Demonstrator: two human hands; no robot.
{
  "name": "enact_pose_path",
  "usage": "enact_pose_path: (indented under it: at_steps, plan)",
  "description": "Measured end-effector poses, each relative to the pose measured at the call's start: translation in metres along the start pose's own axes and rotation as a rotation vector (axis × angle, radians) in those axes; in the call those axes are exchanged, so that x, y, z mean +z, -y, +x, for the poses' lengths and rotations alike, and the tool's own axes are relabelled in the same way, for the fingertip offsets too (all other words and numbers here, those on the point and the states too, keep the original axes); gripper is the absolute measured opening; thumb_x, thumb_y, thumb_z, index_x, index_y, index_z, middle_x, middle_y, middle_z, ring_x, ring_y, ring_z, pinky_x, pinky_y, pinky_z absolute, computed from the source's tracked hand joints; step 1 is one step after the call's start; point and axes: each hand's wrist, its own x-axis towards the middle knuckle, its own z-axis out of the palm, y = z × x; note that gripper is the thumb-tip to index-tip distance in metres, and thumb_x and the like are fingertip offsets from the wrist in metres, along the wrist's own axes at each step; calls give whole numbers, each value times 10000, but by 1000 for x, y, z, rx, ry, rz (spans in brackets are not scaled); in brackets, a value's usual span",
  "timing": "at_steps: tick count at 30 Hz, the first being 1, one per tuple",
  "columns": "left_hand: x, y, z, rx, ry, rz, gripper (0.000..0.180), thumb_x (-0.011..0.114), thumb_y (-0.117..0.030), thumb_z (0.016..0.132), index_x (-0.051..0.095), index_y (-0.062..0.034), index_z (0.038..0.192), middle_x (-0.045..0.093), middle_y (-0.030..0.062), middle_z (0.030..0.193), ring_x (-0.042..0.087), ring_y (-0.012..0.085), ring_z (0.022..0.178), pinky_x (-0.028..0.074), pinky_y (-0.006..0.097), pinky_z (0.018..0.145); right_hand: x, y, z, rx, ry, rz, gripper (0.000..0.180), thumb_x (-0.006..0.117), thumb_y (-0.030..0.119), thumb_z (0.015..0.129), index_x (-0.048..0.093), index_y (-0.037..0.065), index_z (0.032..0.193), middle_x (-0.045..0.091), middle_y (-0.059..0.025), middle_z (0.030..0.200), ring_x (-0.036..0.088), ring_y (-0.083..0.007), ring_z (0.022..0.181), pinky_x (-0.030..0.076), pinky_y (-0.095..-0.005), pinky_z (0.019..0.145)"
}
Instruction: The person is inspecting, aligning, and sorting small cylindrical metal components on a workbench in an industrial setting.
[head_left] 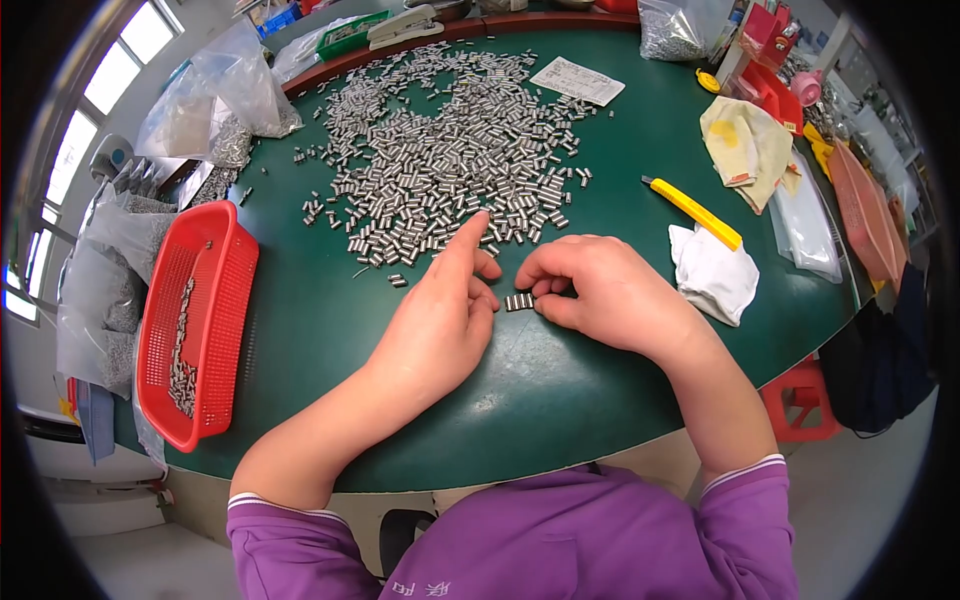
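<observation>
Where a short row of metal cylinders is laid, between the near edge of the counter and the cylinder heap, its right end is flanked by the curled right hand; pinching cannot be confirmed. Left hand loosely spread. Cylinders judged rigid, light, slippery; best held at the row's ends.

The table is dark green with a reddish-brown raised edge. The heaped metal pins are silver-grey, and the short row of pins shows bright and dark stripes. The basket is red with a mesh pattern. The knife is yellow, the small cloth white, the larger cloth cream with a yellow patch. The shirt is purple, its sleeve cuffs white-striped.
</observation>
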Motion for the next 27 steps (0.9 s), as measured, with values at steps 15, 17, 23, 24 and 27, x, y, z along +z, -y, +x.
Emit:
enact_pose_path:
  at_steps: [15,17,23,24,27]
  plan:
    - [-3,-7,1,-43,9,74,682,611,52,822,310,2,1432,619,110,933,630,196,794,527,311,750,11,6,1,25,-63,-26,157,706,146,766,698,64,900,669,-96,823,655,-271,815,526,-384,743]
    - [-3,-7,1,-42,21,86,682,605,34,816,303,12,1428,620,123,938,647,240,802,533,346,750,13,7,1,15,-80,-52,145,707,156,765,700,73,883,663,-86,815,644,-274,820,519,-389,747]
    - [0,-3,0,-60,-3,96,719,662,69,783,356,-41,1424,614,60,878,599,144,754,513,272,721,16,8,3,-33,-76,-86,109,709,134,738,659,80,817,656,-68,810,624,-279,812,504,-399,748]
    - [0,-4,-2,-57,16,99,728,666,69,776,358,-47,1426,600,52,871,588,140,757,504,271,719,15,8,3,-51,-64,-84,119,713,130,730,644,79,812,655,-66,807,623,-278,812,502,-399,745]
    - [0,-5,-3,-51,47,107,746,672,70,763,359,-56,1428,574,38,871,569,134,769,489,268,721,14,7,2,-87,-43,-77,140,721,123,717,622,79,806,653,-63,805,621,-278,814,499,-400,740]
